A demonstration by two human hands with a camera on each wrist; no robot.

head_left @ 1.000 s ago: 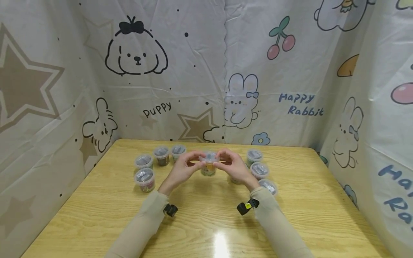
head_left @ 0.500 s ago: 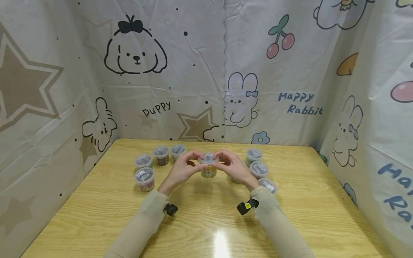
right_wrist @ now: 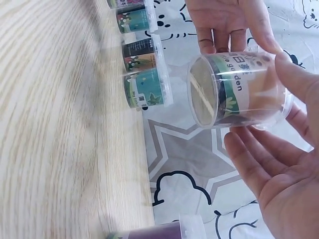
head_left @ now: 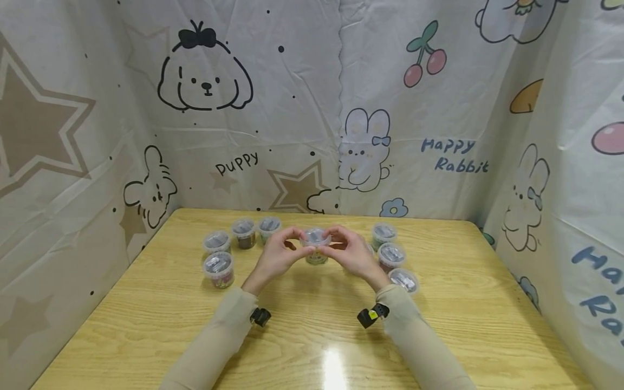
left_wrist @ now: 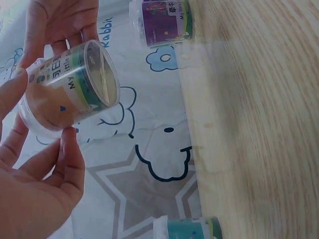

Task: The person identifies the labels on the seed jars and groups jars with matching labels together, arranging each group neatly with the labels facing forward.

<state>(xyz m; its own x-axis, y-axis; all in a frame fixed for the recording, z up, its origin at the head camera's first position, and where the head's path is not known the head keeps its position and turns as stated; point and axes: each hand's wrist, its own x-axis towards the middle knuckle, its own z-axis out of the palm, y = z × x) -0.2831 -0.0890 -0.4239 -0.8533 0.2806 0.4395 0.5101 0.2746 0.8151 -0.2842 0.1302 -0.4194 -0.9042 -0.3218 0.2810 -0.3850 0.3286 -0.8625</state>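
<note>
Both hands hold one clear plastic tub (head_left: 317, 257) with a clear lid and an orange and green printed label. In the head view, my left hand (head_left: 283, 252) grips the lid rim from the left, and my right hand (head_left: 351, 250) grips it from the right, with both thumbs at the front. The left wrist view shows the label and flat base of the tub (left_wrist: 70, 89), which is raised above the table. Seen from the right wrist, fingers lie around the lid end of the tub (right_wrist: 239, 89); its contents are hard to make out.
Several lidded tubs stand at left, including a front one (head_left: 219, 270) and a brown one (head_left: 244, 234). More stand at right, among them a near tub (head_left: 403, 280) beside my right wrist. A patterned cloth (head_left: 292, 119) hangs behind the wooden table (head_left: 312, 336).
The tub stays between both hands. Its orange label part, visible earlier below the lid, is now mostly behind the thumbs in the head view. The hands have barely moved.
</note>
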